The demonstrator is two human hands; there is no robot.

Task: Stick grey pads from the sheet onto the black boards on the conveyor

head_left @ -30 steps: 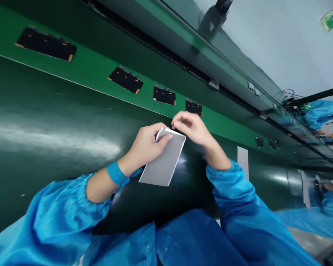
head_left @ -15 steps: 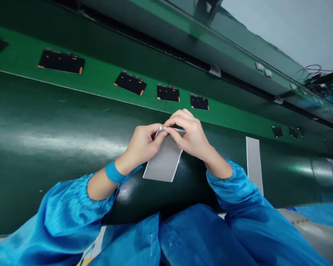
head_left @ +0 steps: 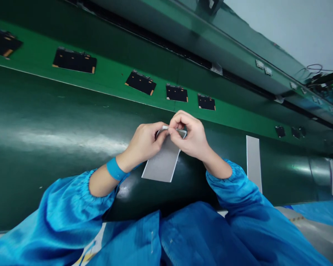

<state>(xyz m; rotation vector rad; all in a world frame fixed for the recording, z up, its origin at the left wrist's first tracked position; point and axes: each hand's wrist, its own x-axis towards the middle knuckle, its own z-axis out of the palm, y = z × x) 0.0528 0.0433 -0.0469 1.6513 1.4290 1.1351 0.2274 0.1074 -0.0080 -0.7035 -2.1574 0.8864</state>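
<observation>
Between my hands is a thin, flat grey rectangular panel [head_left: 161, 165] with white edges, tilted over the dark green bench. My left hand [head_left: 146, 142] is closed on its upper left edge, thumb on the near face. My right hand [head_left: 191, 136] pinches at the top edge, its thumb and fingertips close to my left thumb. Whether those fingertips also hold a small film or tab is too small to tell. A second grey panel [head_left: 254, 162] lies on the bench near my right sleeve.
Beyond the bench [head_left: 58, 144] runs a bright green conveyor strip [head_left: 111, 79]. It carries several black circuit boards, among them one on the left [head_left: 74, 61] and one just beyond my hands [head_left: 177, 93]. A ledge [head_left: 238, 48] with small pale parts rises behind. Cables [head_left: 315, 70] hang at far right.
The black boards have shifted right along the strip. My right hand's fingers have curled and lifted slightly at the top edge, exposing more of the panel's upper right corner. My left hand keeps its hold.
</observation>
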